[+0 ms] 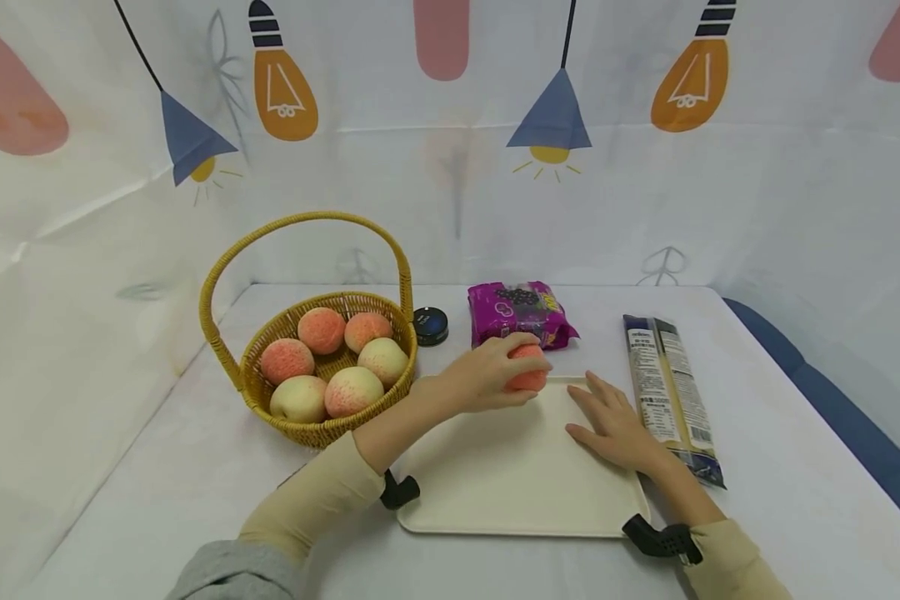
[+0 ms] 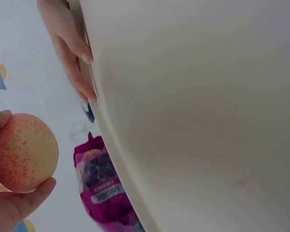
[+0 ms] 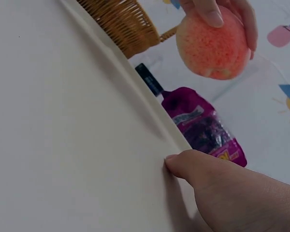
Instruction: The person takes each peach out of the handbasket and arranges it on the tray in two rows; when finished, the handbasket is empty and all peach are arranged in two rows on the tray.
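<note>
My left hand [image 1: 487,373] grips a pink and cream peach [image 1: 527,369] over the far edge of a cream rectangular tray [image 1: 525,483]. In the left wrist view, fingers and thumb wrap the peach [image 2: 25,153] from opposite sides. My right hand [image 1: 615,427] rests at the tray's right edge, its fingers spread and fairly straight. The right wrist view shows that thumb [image 3: 181,163] touching the tray's surface; the other fingers are hidden there. Left of the tray, a woven basket [image 1: 307,433] with a tall handle holds several more peaches [image 1: 321,331].
Behind the tray lies a purple packet [image 1: 513,308] with dark grapes pictured on it. A small round dark container [image 1: 431,325] sits between basket and packet. Along the tray's right side lies a long flat printed package [image 1: 667,387]. A patterned white cloth [image 1: 450,208] hangs behind the table.
</note>
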Demonstrator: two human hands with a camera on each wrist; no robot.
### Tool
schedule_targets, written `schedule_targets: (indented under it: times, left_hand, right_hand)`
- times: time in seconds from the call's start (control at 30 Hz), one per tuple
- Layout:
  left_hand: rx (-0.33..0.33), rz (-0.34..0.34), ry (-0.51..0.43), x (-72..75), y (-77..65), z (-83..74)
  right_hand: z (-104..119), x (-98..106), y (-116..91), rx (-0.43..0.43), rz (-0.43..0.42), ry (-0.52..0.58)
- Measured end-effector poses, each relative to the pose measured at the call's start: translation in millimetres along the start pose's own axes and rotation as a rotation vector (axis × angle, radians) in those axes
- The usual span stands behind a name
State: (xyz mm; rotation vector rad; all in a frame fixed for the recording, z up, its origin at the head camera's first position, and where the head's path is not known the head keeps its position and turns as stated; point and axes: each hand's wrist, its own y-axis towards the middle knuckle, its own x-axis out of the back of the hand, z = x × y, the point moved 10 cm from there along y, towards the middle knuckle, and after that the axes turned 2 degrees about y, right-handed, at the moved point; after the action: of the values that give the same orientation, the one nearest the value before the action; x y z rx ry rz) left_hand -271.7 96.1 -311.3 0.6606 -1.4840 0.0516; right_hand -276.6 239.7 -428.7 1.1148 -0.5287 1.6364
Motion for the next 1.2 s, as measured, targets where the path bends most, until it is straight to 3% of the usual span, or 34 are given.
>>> schedule_targets:
  times: [0.17,0.33,0.43,0.63,0.9,1.2]
  left_hand:
    - [-0.016,0.060,-0.029,-18.5,10.3,-7.5]
    - [-0.011,0.067,-0.062,-31.8,17.8,-8.0]
    - [0.007,0.086,-0.097,-41.6,21.0,-6.2]
    - [0.074,0.199,-0.127,-64.5,22.0,-1.9]
    - [0.091,0.215,-0.183,-72.0,21.2,0.8]
    - [0.167,0.297,-0.193,-81.2,18.2,6.9]
  right_hand:
    - [4.7,2.8,-1.1,0.005,-0.006,0.003]
    - [8.4,5.7,-1.1,0.018,-0.020,0.012]
    - [8.7,5.9,-0.6,0.031,-0.028,0.019]
    - [9.0,6.3,0.4,0.076,-0.047,0.047]
    - [7.2,5.6,0.5,0.077,-0.039,0.053]
    - [6.2,6.6,1.9,0.064,-0.038,0.066]
